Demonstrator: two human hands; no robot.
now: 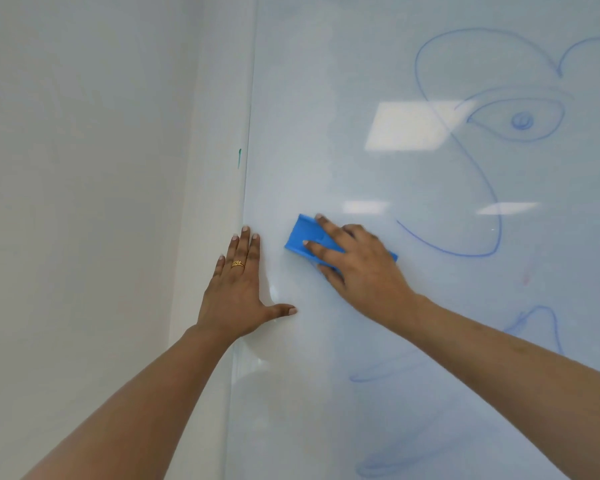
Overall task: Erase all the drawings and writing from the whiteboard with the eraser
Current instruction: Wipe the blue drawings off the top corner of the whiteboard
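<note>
A glossy whiteboard (326, 98) fills the right two thirds of the view. Blue marker drawings (482, 188) cover its right side: large loops, an eye-like shape and fainter scribbles lower down. My right hand (357, 265) grips a blue eraser (307, 237) and holds it flat against the board, left of the drawings. My left hand (241, 289) rests flat with straight fingers on the board's left edge; it wears a gold ring.
A plain white wall (84, 168) lies left of the board's edge. A small green mark (239, 158) sits on that edge. Ceiling lights reflect as bright patches (409, 126) on the board.
</note>
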